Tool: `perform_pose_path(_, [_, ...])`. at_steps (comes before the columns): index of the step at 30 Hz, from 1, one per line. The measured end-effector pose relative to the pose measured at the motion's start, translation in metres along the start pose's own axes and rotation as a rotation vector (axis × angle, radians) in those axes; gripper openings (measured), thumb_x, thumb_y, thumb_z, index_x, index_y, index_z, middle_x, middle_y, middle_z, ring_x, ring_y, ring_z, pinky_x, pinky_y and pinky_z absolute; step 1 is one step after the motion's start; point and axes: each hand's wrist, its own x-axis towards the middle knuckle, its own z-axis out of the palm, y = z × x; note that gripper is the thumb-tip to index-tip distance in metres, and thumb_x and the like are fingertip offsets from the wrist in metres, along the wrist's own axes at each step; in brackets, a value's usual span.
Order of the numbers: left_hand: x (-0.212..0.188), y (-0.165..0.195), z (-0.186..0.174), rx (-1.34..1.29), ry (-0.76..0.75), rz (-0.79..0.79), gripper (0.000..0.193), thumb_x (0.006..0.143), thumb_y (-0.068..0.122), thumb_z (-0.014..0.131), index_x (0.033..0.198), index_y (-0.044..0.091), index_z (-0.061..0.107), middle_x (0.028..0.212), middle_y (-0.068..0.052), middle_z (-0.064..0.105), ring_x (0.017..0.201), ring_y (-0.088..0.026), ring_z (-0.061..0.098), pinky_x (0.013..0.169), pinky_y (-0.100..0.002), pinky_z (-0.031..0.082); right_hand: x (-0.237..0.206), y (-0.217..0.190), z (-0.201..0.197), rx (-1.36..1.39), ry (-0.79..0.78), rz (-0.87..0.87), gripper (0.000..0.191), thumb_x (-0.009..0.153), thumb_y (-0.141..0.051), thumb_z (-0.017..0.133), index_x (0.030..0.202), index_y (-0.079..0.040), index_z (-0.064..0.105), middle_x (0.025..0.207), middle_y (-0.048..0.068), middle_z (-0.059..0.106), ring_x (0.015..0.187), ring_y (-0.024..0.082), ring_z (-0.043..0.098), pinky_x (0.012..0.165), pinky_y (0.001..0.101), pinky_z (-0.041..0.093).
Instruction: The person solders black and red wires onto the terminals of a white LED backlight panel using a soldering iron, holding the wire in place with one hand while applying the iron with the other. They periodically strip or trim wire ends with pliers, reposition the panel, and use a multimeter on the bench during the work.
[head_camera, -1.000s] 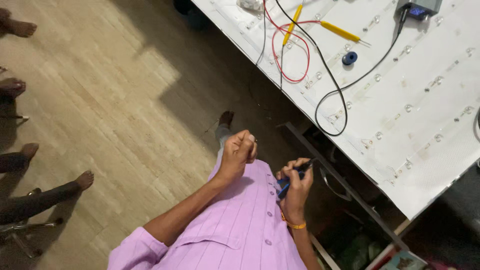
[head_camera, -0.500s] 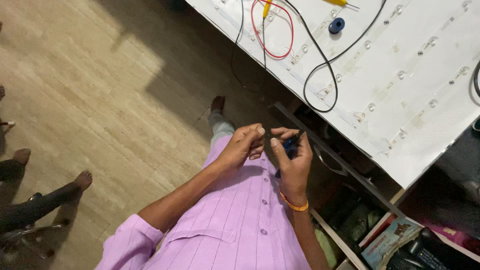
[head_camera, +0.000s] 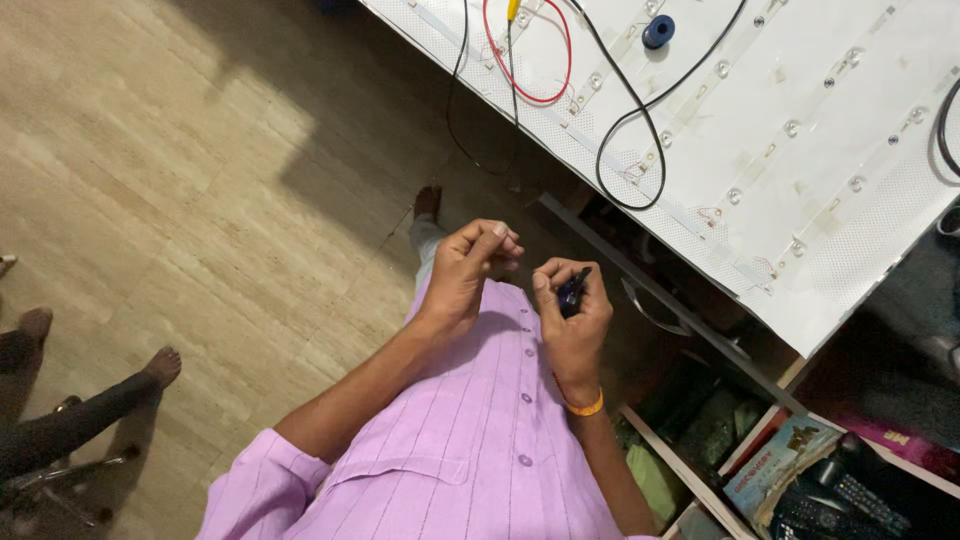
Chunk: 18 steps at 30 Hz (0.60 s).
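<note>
My left hand (head_camera: 470, 268) is raised in front of my purple striped shirt (head_camera: 470, 450), its fingertips pinched together; nothing shows between them. My right hand (head_camera: 575, 325), with an orange band at the wrist, grips a small dark blue-black tool (head_camera: 572, 290) between thumb and fingers. The two hands are close together, a few centimetres apart, below the edge of a white panel (head_camera: 800, 210) that carries rows of small round lights.
On the panel lie a red wire loop (head_camera: 545, 85), a black cable (head_camera: 640, 130), a small blue spool (head_camera: 657, 30) and a yellow probe tip (head_camera: 512, 8). A shelf at the lower right holds remote controls (head_camera: 840, 500). Another person's bare feet (head_camera: 160, 365) rest at the left.
My hands have risen and come closer together, the right one still on the dark tool. The view has shifted, so the white panel sits higher in the frame.
</note>
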Motion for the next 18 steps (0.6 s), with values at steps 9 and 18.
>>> perform_pose_path(9, [0.008, -0.012, -0.013, 0.177, -0.096, 0.026, 0.027, 0.105, 0.027, 0.064, 0.101, 0.002, 0.072, 0.088, -0.003, 0.071, 0.079, -0.010, 0.065, 0.071, -0.026, 0.052, 0.006, 0.018, -0.003, 0.507, 0.193, 0.081, 0.025, 0.094, 0.007, 0.068, 0.097, -0.008, 0.047, 0.098, 0.008, 0.063, 0.079, 0.011, 0.055, 0.071, 0.0274, 0.050])
perform_pose_path(18, [0.005, -0.011, 0.011, 0.079, -0.121, -0.163, 0.023, 0.098, 0.021, 0.070, 0.109, 0.001, 0.073, 0.093, -0.003, 0.074, 0.078, -0.009, 0.064, 0.070, -0.025, 0.051, -0.012, 0.036, -0.010, 0.324, 0.074, 0.052, 0.025, 0.095, 0.007, 0.070, 0.097, -0.007, 0.049, 0.103, 0.007, 0.064, 0.092, 0.009, 0.057, 0.083, 0.0245, 0.049])
